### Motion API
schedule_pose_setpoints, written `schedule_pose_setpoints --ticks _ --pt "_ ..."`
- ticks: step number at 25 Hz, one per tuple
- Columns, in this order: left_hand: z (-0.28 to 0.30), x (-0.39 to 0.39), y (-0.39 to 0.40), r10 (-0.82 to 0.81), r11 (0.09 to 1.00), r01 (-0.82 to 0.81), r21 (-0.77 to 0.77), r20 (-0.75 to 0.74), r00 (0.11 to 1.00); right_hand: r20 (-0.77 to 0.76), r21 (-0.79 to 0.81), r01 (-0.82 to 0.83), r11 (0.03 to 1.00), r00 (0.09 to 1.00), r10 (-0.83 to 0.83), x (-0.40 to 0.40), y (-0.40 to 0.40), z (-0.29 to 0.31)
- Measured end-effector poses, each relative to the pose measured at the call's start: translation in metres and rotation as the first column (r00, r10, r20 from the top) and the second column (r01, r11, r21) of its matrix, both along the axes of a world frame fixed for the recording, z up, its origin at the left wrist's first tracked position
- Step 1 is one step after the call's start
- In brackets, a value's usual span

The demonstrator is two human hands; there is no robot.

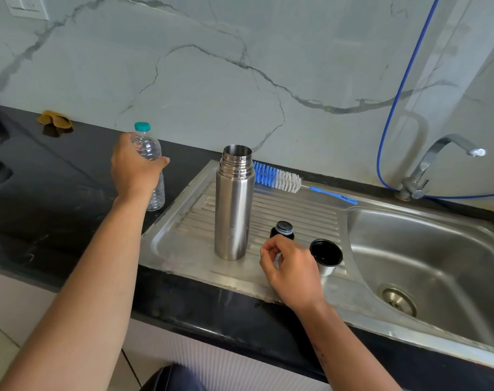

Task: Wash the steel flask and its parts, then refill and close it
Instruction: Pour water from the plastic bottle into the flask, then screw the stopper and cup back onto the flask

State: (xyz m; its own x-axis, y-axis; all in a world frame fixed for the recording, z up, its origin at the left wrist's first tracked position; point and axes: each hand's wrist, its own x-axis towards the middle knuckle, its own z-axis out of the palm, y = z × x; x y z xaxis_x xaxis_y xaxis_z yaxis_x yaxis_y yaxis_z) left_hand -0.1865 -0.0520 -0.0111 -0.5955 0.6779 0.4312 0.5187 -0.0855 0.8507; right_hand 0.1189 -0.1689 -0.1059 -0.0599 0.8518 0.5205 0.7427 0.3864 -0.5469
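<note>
On the steel drainboard (pixel 183 244) the open flask (pixel 234 204) stands upright near its left edge, while a water bottle (pixel 151 165) on the worktop is gripped by the left hand (pixel 133 167) and the right hand (pixel 291 266), loosely curled, is held empty beside the stopper (pixel 282 230) and cup (pixel 326 256).

One steel flask (pixel 234 204), open at the top; one black stopper (pixel 282 230); one steel cup-lid (pixel 326 256), mouth up. One clear plastic water bottle (pixel 151 165) with a teal cap; one bottle brush (pixel 279 179), blue and white bristles, blue handle. One sink (pixel 426 249) with one tap (pixel 437 165) and one drain (pixel 397 299); one blue hose (pixel 395 103); one yellow-brown cloth (pixel 54 119) on the counter (pixel 57 179); two hands, left hand (pixel 133 167) and right hand (pixel 292 270).
</note>
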Motion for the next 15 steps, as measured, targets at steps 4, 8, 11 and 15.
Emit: schedule_pose_setpoints --ticks 4,8,11,15 --pt "-0.0011 0.0037 0.0005 -0.020 1.000 0.020 -0.020 0.016 1.000 0.001 -0.015 0.023 1.000 1.000 -0.023 0.0001 -0.0007 0.0010" --pt "-0.0003 0.0051 -0.0034 -0.018 1.000 0.018 -0.001 0.033 0.999 0.010 -0.021 0.036 0.999 0.999 -0.036 -0.0008 -0.0026 0.0024" --pt "0.0000 0.0029 -0.0029 -0.019 1.000 0.019 -0.007 0.037 0.999 0.008 -0.027 0.044 0.999 0.999 -0.043 -0.0005 -0.0030 0.0030" --pt "-0.0043 -0.0030 -0.0020 -0.045 0.999 0.045 -0.007 0.053 0.998 0.010 -0.028 0.050 0.998 0.999 -0.050 -0.0008 -0.0030 0.0035"
